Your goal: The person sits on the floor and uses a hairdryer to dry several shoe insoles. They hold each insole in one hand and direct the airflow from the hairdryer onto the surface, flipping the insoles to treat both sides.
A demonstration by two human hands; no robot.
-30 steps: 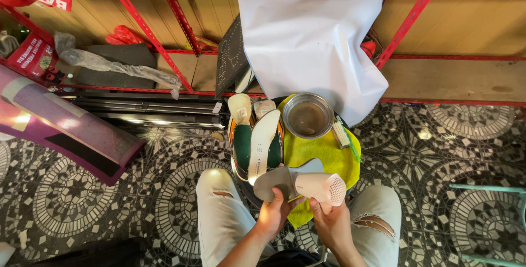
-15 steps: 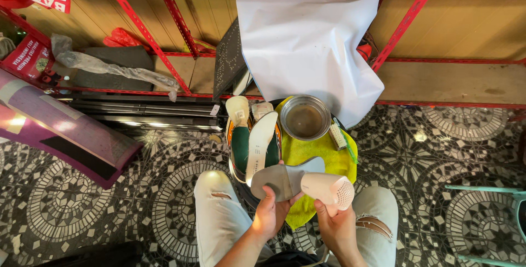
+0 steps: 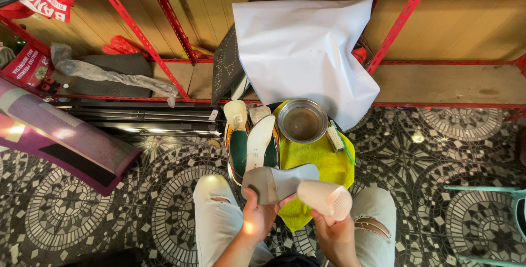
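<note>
The left hand (image 3: 257, 215) is closed around the block heel of a pale shoe (image 3: 290, 182), and the right hand (image 3: 334, 231) grips its toe end from below, above the person's knees. Just beyond lies a yellow cloth (image 3: 323, 160) on the patterned floor (image 3: 109, 212), with a metal bowl (image 3: 302, 120) at its far edge and green shoes (image 3: 241, 146) at its left edge.

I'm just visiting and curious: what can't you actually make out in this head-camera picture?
- Head view: the left hand covers part of the grey block-heeled shoe.
- The right hand wraps the pale brush; its grip is hidden.
- The metal bowl holds something murky; what it is cannot be told.
- The white sheet hides the shelf behind.
- Both forearms are cut off by the bottom edge.
</note>
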